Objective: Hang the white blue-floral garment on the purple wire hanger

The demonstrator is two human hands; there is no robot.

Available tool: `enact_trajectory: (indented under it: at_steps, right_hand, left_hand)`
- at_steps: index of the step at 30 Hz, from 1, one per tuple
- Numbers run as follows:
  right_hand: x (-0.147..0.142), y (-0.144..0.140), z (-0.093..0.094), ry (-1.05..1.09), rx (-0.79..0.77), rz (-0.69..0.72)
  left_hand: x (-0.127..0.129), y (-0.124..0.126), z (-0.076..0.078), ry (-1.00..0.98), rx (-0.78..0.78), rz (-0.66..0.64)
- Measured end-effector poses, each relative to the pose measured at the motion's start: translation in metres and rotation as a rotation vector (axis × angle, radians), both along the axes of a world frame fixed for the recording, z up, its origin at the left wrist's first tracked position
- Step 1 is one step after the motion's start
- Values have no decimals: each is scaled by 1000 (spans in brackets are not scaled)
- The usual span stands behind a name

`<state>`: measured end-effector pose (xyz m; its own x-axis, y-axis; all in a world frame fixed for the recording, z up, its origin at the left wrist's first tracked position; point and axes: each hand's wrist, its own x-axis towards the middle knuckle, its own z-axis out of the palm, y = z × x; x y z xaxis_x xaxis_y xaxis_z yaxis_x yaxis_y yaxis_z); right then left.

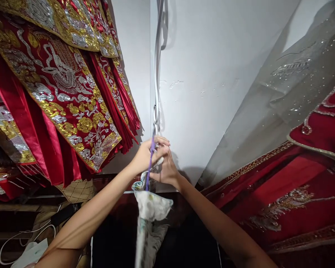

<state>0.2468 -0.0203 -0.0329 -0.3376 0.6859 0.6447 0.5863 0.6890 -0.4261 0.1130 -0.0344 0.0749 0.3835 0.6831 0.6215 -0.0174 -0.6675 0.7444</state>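
Note:
My left hand [143, 156] and my right hand [169, 169] meet in front of the wall, their fingers bent and overlapping. Between them they grip the twisted upper end of a white cloth [153, 206] with faint teal markings. The cloth hangs down below my hands towards my lap. A thin purple cord [150, 163] runs down across my left hand to the cloth; its upper end is blurred. Just above my fingers hangs a looped white cable [156, 96]. My fingers partly hide the point where cloth and cable come close, so I cannot tell whether they are joined.
Red garments with gold and silver embroidery [72, 96] hang on the left. More red beaded fabric [290, 186] and a sheer sparkling veil [268, 100] hang on the right. A white wall [198, 74] stands ahead. White cords [19, 234] lie at lower left.

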Motion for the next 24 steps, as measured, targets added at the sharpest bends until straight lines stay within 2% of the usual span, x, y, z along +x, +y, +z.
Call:
enact_trajectory:
  at_steps: [2, 6, 10, 14, 17, 20, 22, 24]
  right_hand:
    - [-2, 1, -3, 1, 69, -29]
    - [-5, 2, -4, 82, 127, -88]
    - [7, -1, 12, 69, 264, -2]
    - [23, -4, 36, -62, 210, 38]
    - [28, -5, 48, -139, 156, 69]
    - [30, -5, 48, -161, 169, 80]
    - [34, -6, 43, -154, 169, 73]
    - [43, -9, 34, -133, 151, 25]
  left_hand:
    - [-2, 8, -1, -91, -67, -20]
    - [-6, 12, 3, -125, -223, -177]
    - [-13, 9, 10, -137, -236, -266]
    - [-20, 12, 8, -115, -198, -219]
    - [-20, 16, 2, -144, -204, -217]
    - [-15, 18, -2, -86, -184, -239]
    - [-13, 21, -6, -36, -158, -240]
    - [-17, 24, -13, -36, -197, -259]
